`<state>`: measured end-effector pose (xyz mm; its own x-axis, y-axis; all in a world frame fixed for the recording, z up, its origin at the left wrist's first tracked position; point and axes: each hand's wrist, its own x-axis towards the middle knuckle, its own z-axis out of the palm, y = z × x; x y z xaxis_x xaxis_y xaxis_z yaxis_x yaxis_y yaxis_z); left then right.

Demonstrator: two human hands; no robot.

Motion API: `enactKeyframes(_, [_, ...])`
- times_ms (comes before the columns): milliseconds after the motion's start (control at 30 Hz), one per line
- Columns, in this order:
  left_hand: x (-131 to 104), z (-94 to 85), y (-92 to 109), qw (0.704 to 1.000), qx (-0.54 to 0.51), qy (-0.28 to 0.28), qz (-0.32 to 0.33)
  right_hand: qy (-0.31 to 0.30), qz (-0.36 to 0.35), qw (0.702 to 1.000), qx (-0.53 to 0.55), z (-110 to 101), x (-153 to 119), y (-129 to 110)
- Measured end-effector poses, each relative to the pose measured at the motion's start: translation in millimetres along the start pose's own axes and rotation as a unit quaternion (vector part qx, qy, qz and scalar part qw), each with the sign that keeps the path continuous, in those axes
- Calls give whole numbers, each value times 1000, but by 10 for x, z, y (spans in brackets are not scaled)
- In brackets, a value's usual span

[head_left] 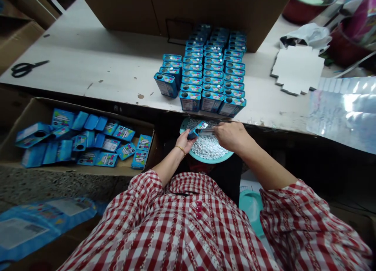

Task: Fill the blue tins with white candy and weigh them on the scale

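Observation:
A small blue candy tin [197, 130] is gripped in my left hand [184, 141], tilted over a turquoise bowl [209, 160] on my lap. White candies [210, 146] fill much of the bowl, and a few sit at the tin's top. My right hand [232, 136] is closed just right of the tin, around what looks like a small scoop [209, 132] that reaches toward the tin's top. Its handle is mostly hidden by my fingers. Beyond the bowl, rows of blue tins [213, 79] stand upright on the table, some with white candies on their tops.
A cardboard box [151, 145] of loose blue tins stands at left. Black scissors [28, 68] lie on the white table [117, 71]. A large carton [176, 12] stands behind the rows. Cut white card [299, 67] and a plastic bag [311, 36] are at right.

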<state>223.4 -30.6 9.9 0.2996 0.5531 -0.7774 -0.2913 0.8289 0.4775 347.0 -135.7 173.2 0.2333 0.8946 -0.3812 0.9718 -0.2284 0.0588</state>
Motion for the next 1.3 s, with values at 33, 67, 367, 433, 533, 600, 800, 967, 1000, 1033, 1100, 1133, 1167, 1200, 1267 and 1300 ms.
enactKeyframes(33, [-8,-9,15,1000,1,-2,2,5,6,1000,4,48,-40,69])
enactKeyframes(67, [-15,-24,34,1000,2,-4,7,9,15,1000,8,132,-81,159])
enactKeyframes(367, [100,-193,115,1000,5,-1,27,-27,102,980,166,1703,199,380])
enactKeyframes(433, [134,-201,110,1000,4,-2,20,-4,100,972,210,1862,370,211])
enactKeyframes(533, [148,-208,131,1000,-9,-5,4,24,88,965,247,1967,526,112])
enactKeyframes(600, [139,-217,156,1000,-20,1,-5,40,78,955,284,2011,556,159])
enactKeyframes(800, [116,-216,177,999,-37,9,-5,144,32,879,454,1882,405,445])
enactKeyframes(967, [64,-91,105,999,-26,5,18,128,-14,909,397,1289,208,549])
enactKeyframes(1000, [45,-59,91,1000,-21,6,21,114,-18,923,366,1152,187,538])
enactKeyframes(1033, [24,-31,78,1000,-16,5,24,98,-20,938,330,1021,173,518])
enactKeyframes(1100, [-11,15,59,1000,-9,0,28,65,-14,966,250,783,163,453])
enactKeyframes(1133, [-24,30,53,1000,-8,-2,29,49,-9,977,209,680,162,413])
enactKeyframes(1167, [-33,41,48,999,-8,-3,31,34,-5,985,170,588,161,370])
enactKeyframes(1200, [-39,49,44,999,-11,-2,32,21,-2,991,134,507,159,327])
enactKeyframes(1267, [-42,56,41,999,-15,0,32,4,0,997,76,371,150,247])
enactKeyframes(1300, [-41,57,40,999,-15,0,31,2,-2,999,54,315,143,213])
